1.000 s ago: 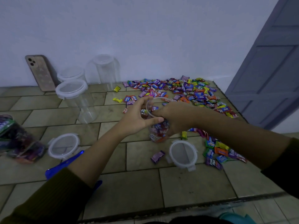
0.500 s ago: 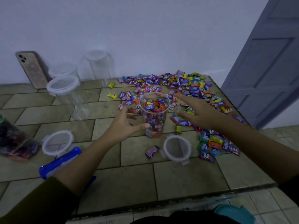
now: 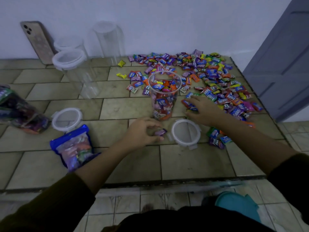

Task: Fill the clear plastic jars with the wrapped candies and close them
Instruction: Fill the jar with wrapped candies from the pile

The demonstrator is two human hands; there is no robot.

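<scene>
An open clear jar [image 3: 164, 96], mostly full of wrapped candies, stands mid-table. Its round lid [image 3: 186, 132] lies flat just in front of it. My left hand [image 3: 142, 132] is down on the table left of that lid, fingers curled round a purple wrapped candy [image 3: 160, 132]. My right hand [image 3: 203, 110] lies right of the jar at the near edge of the candy pile [image 3: 212, 79], fingers spread over several candies. A second loose lid [image 3: 67, 119] lies to the left.
Empty lidded jars [image 3: 75, 71] stand at the back left, a phone [image 3: 38, 41] leans on the wall. A filled jar [image 3: 20, 111] lies on its side at the far left. A blue candy bag [image 3: 73, 148] lies front left. The table edge [image 3: 167, 182] runs close to me.
My left hand let go of the jar and dropped to the purple candy in front of it. My right hand slid nearer, onto candies right of the jar. The camera tilted down.
</scene>
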